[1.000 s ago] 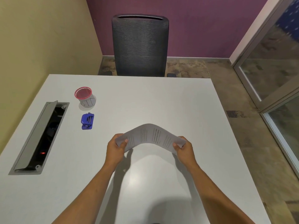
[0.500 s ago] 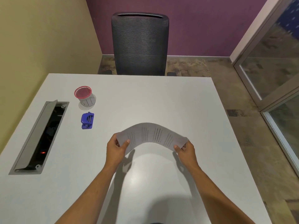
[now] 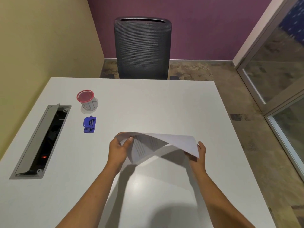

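A printed white paper sheet is held above the white table, bent and twisted so its printed underside shows near the left. My left hand pinches the sheet's left edge between thumb and fingers. My right hand holds the right edge, with its fingers mostly hidden behind the paper. The sheet casts a shadow on the table below it.
A small blue hole punch lies at the left, with a red-rimmed clear cup just behind it. An open cable hatch is set into the table's left side. A dark mesh chair stands at the far edge.
The sheet was an even arch with print facing up; now it is twisted, the right part flattened and raised. Both hands have spread slightly apart while keeping their hold.
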The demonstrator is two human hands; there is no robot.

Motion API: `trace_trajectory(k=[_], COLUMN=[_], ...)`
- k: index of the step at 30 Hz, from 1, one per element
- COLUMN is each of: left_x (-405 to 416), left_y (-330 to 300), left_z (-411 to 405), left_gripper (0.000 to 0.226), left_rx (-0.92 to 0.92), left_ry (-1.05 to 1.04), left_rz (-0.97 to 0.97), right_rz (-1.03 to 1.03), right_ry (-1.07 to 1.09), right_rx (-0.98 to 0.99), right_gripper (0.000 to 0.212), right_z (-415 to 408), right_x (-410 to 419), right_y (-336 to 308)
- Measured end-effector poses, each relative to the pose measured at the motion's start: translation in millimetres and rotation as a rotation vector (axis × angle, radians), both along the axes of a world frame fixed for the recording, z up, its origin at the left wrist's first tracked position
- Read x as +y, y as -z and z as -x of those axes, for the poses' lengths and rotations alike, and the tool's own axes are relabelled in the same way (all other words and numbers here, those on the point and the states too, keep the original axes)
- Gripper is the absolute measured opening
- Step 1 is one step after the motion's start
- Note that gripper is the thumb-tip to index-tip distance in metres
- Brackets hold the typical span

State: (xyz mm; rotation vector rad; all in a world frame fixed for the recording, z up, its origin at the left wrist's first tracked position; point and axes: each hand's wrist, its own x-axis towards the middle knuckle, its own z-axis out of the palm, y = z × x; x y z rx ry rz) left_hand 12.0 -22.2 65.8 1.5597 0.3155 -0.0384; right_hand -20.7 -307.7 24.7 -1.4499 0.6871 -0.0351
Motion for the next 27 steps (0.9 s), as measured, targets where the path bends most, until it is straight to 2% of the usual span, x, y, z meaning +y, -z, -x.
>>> trace_trajectory(k=[3,6,11,15,18,21,24,27], left_x=[-3.9,-14.0,-24.3,-23.7,-19.1,-4.8,12.1,17.9], left_y=[-6.8,-11.7,-7.2,1.0,6.6,7.6,2.5,-9.6], left_z=[2.0,7.5,19.6,25.3,26.3,25.6,18.4,5.7], left_gripper=[0.014,0.018,0.021,0.021,0.022,0.018,0.021,0.033], left_rx=[0.045,0.067,0.152,0.195,0.208,0.199,0.156,0.091], left_ry=[-0.008,0.0,-0.012,-0.008,-0.026,-0.089,-0.067,0.113], left_rz=[0.121,0.241,0.331,0.366,0.369,0.359,0.256,0.089], right_rz=[-0.257,-0.461,-0.626,-0.512,-0.379,-0.234,-0.07,0.051], right_ry=[0.03,-0.082,-0.13,-0.05,-0.032,-0.093,-0.18,-0.258], right_rx=[0.024,-0.001,-0.149,-0.043,-0.036,-0.082,-0.162,-0.216], right_gripper=[0.067,0.058,0.06,0.049,0.039,0.044,0.031,0.022], right_z=[4.0,4.1,-8.4,-17.0,-21.1,-26.2,-30.2,-33.5], right_x=[-1.7,5.0,10.7,10.8,11.2,7.5,1.5,1.1], right_y=[4.9,2.9,-18.6,-29.4,-33.6,-36.8,-44.9,-57.3])
